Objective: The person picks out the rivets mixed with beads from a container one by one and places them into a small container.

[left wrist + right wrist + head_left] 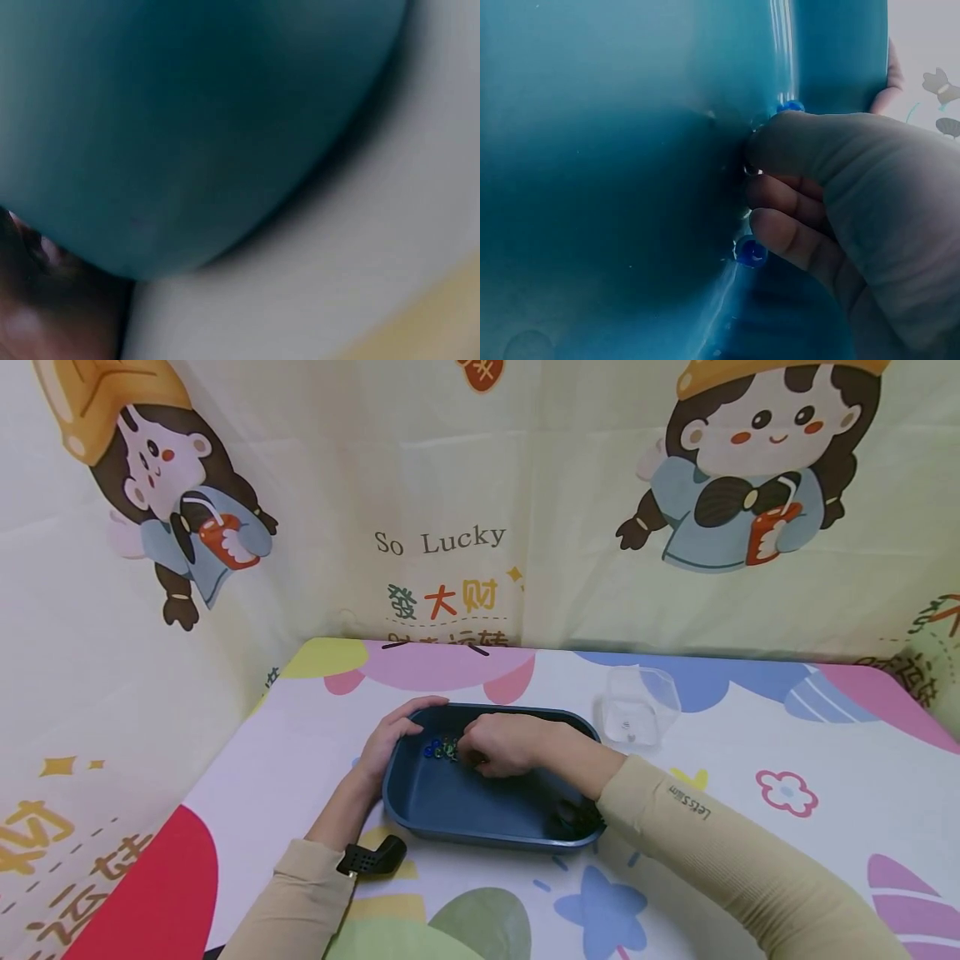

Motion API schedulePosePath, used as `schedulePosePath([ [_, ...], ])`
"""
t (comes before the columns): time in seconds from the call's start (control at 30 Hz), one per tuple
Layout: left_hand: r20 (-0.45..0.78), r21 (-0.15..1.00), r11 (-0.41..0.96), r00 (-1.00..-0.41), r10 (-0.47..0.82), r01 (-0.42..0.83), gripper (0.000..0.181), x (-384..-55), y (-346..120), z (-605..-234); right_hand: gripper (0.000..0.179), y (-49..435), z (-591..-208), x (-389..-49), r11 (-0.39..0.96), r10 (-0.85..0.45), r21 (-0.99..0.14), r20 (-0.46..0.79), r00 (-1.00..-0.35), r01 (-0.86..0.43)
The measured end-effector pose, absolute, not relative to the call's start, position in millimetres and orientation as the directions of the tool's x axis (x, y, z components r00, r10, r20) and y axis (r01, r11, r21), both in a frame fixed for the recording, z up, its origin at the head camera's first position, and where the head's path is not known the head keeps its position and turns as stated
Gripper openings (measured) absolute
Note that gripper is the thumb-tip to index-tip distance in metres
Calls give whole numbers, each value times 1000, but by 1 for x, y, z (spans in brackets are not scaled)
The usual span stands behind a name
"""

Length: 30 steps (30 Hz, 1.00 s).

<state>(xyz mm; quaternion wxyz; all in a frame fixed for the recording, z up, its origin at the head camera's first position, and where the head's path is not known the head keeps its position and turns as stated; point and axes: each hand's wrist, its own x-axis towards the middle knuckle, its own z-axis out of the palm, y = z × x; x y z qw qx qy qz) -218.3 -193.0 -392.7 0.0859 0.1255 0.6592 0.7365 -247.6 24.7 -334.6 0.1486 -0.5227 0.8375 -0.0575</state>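
Note:
My left hand grips the far left corner of a dark blue tray, thumb near the rim. In the left wrist view, the tray's outer wall fills much of the picture, blurred. Inside the tray, my right hand reaches down with curled fingers. Blue and greenish glass marbles lie beside its fingertips. In the right wrist view, thumb and fingers of the right hand pinch at a small clear glinting marble, mostly hidden. A blue marble sits just below the fingers.
Behind the tray's right end stands a clear plastic box with a few tiny items on its bottom. A colourful printed cloth covers the table. Patterned curtains hang behind and at the sides.

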Motion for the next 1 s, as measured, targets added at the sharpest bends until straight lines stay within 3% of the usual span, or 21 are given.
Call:
schedulePosePath([
  [0.4,60,990,-142,-954,293,19,56,-219,-196,-392,8,21,-336,-247,448,-893,-264,-183,-412,-854],
  [0.67,50,991,-132,-955,293,12,56,-218,-194,-392,10,27,-331,-245,406,-912,-308,-70,-405,-860],
  [1.0,63,989,-144,-953,297,20,54,-218,-193,-393,14,42,-313,-241,389,-871,-465,94,-481,-795],
])
